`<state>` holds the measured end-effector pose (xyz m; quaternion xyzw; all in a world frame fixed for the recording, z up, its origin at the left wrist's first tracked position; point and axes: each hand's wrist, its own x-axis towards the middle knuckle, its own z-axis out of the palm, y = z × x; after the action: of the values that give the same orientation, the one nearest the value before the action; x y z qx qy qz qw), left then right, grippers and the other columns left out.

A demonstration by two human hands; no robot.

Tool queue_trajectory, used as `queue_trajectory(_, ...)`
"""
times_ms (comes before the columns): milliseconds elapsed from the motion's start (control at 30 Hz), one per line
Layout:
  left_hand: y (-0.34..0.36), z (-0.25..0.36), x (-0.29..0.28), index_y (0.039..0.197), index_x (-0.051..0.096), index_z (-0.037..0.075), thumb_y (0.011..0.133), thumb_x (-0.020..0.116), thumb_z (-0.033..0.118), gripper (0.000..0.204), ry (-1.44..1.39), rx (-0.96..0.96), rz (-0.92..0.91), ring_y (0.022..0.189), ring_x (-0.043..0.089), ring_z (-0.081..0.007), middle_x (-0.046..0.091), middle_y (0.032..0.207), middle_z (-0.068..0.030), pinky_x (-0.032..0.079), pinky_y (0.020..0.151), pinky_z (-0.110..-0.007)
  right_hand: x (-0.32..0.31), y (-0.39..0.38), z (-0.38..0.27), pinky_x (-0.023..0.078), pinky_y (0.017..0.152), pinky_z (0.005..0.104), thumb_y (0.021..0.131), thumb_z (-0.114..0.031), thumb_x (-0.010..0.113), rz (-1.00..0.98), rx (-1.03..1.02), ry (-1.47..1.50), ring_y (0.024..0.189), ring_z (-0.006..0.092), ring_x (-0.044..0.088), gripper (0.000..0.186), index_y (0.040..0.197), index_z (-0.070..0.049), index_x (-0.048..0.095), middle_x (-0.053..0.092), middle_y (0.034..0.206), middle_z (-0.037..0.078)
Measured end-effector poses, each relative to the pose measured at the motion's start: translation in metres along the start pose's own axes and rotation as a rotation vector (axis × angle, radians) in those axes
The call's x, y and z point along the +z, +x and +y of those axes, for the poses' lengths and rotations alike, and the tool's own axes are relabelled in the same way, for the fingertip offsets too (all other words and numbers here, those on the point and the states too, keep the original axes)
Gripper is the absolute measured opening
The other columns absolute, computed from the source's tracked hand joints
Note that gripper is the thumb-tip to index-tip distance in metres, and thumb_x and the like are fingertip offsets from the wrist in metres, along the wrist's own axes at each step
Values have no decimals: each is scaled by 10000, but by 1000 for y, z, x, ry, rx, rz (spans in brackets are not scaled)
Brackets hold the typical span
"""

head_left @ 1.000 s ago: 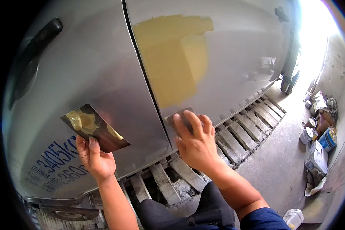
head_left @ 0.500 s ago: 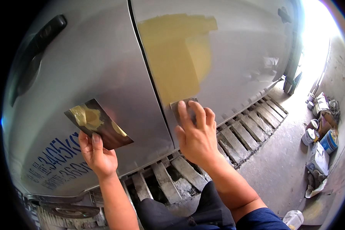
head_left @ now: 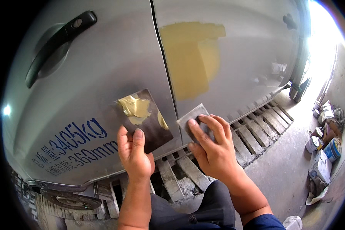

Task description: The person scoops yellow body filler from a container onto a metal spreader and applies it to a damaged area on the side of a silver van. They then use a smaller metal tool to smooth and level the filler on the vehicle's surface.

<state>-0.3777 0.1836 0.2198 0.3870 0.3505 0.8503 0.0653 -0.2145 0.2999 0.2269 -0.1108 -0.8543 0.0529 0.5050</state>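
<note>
My left hand [head_left: 137,157] grips the lower left edge of a dark, flat rectangular plate [head_left: 153,134], thumb on top. A lump of yellow-green filler paste [head_left: 133,106] sits on its upper part, with a smear along the right edge. My right hand [head_left: 214,143] pinches a small grey putty spreader [head_left: 195,118], its fingers pressed on the face. Both tools are close together, in front of the gap between two silver vehicle panels. On the right panel [head_left: 253,57] a broad patch of yellow filler [head_left: 188,63] is spread, apart from the spreader.
A black door handle [head_left: 61,46] is on the left panel, above blue lettering. Slatted concrete grating [head_left: 253,132] runs below the vehicle. Paint cans [head_left: 332,149], a white box [head_left: 320,166] and rags line the wall at right.
The spreader has come off the lower end of the filler patch and tilted. My left hand has brought the plate rightward, nearer to it. The view has shifted left.
</note>
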Motion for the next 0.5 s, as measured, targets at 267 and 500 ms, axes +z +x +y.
queue_trajectory(267,-10,2,16,1259,480,3,939,518,23,323,37,49,-8,1045,550,-152,588,1155,-87,435,952,-312,1,-6,-7,405,901,464,760,-176,695,-135,-85,-48,1148,351,454,424,1178,-174,627,503,1243,62)
queue_trajectory(500,23,26,-25,1247,492,7,957,518,92,303,62,92,16,1090,544,-181,579,1169,-101,435,979,-359,7,-46,49,389,969,461,802,-111,651,-40,269,150,1128,379,453,426,1220,-90,574,523,1250,132)
